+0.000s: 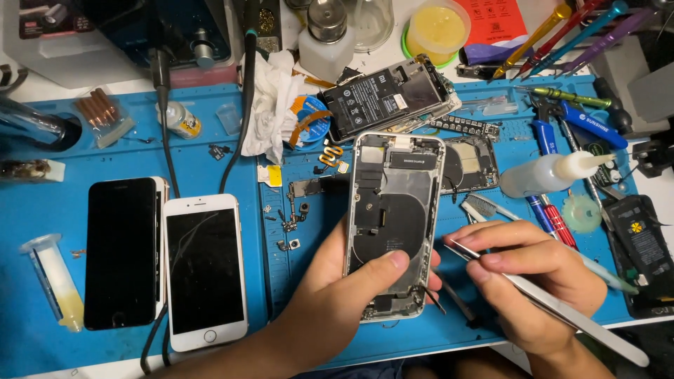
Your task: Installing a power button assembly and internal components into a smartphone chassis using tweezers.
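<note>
My left hand (337,295) holds an opened phone housing (393,210) upright over the blue work mat (42,337), thumb across its lower inside. The housing shows a round dark coil and bare metal frame, with no battery in it. My right hand (526,281) grips silver tweezers (562,309) just right of the housing, their tips pointing toward its lower right edge. Small screws and loose parts (291,217) lie on the mat left of the housing.
A white phone with a cracked screen (205,270) and a black phone (121,251) lie at left. Another opened phone with a black battery (386,98) lies behind. Screwdrivers (554,217), a squeeze bottle (547,175), a syringe (56,281) and crumpled tissue (274,105) crowd the mat.
</note>
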